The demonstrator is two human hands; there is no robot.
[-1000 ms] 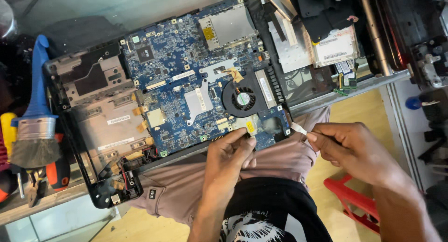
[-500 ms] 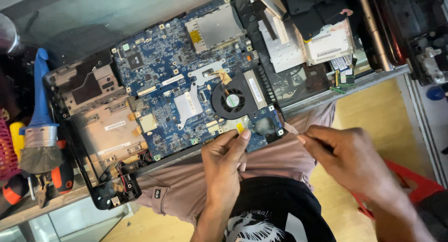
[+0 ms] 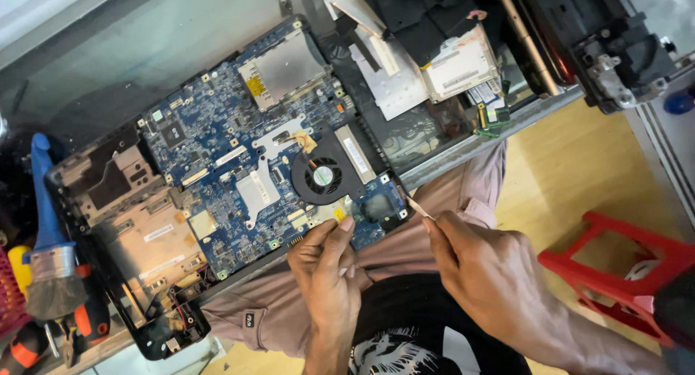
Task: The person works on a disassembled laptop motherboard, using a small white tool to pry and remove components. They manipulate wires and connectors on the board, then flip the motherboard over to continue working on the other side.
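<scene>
An opened laptop base lies on the bench with its blue motherboard (image 3: pixel 239 143) exposed and a round black cooling fan (image 3: pixel 322 178) near its front right. My left hand (image 3: pixel 326 263) rests its fingertips on the board's front edge, just below the fan. My right hand (image 3: pixel 481 270) pinches a thin pale strip (image 3: pixel 418 207), like a flat cable or pick, whose tip touches the board's front right corner (image 3: pixel 391 208).
A paintbrush with a blue handle (image 3: pixel 49 237) and orange-handled tools (image 3: pixel 90 321) lie at the left. Loose laptop parts and a black casing (image 3: pixel 434 49) sit at the back right. A red plastic stool (image 3: pixel 615 263) stands on the floor to the right.
The camera view has shifted, so the laptop sits further right in frame. My right hand has moved closer to the board's corner with the strip. My left hand stays on the front edge.
</scene>
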